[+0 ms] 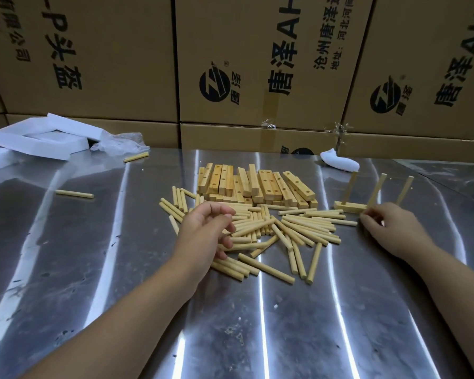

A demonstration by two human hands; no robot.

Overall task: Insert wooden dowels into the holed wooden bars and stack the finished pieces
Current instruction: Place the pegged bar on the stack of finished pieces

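A heap of loose wooden dowels (285,228) lies mid-table, with a stack of holed wooden bars (255,184) just behind it. My left hand (205,231) hovers over the left side of the dowel heap, fingers loosely curled and holding nothing. To the right, a finished bar (349,207) lies flat with an upright dowel (350,187) in it. Two more upright dowels (376,191) stand beside it, their lower ends hidden behind my right hand (386,228). That hand's curled fingertips pinch the bar's right end.
The steel table (257,324) is backed by a wall of cardboard boxes (257,64). White foam pieces (41,138) and plastic wrap lie at the back left, and a white scrap (340,161) at the back right. Two stray dowels (74,193) lie on the left.
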